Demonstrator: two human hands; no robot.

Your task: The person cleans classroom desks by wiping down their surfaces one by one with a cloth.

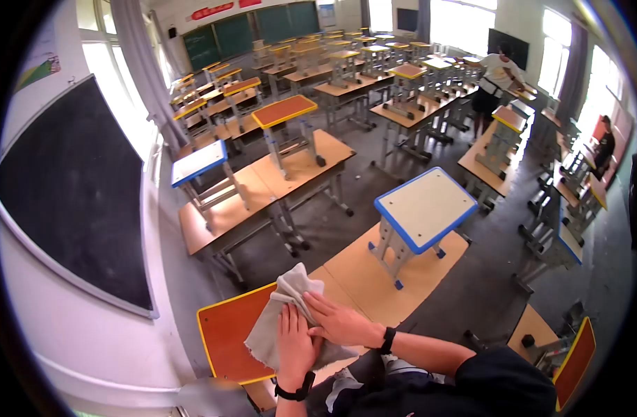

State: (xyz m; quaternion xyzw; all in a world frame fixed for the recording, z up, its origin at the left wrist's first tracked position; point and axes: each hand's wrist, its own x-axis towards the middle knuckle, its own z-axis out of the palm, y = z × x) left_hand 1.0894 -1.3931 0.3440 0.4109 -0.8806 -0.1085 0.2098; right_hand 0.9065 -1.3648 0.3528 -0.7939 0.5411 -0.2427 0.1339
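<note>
A greyish cloth (pixel 268 330) lies bunched and draped over an orange stool seat (pixel 228 337) with a yellow rim, at the bottom of the head view. My left hand (pixel 295 340) presses on the cloth and grips it, fingers pointing away from me. From the right, my right hand (pixel 338 322) holds the cloth's folded upper part, its fingers close together and its thumb near my left hand. What lies under both palms is hidden. Beside the orange seat, a stool with a white, blue-rimmed seat (pixel 428 206) stands on a wooden desk (pixel 371 278).
Desks carrying upturned-height stools fill the room, including an orange-topped stool (pixel 285 111) and a blue-rimmed stool (pixel 199 164). A blackboard (pixel 71 201) hangs on the left wall. One person (pixel 499 80) stands among desks at the back right; another person (pixel 603 146) is farther right.
</note>
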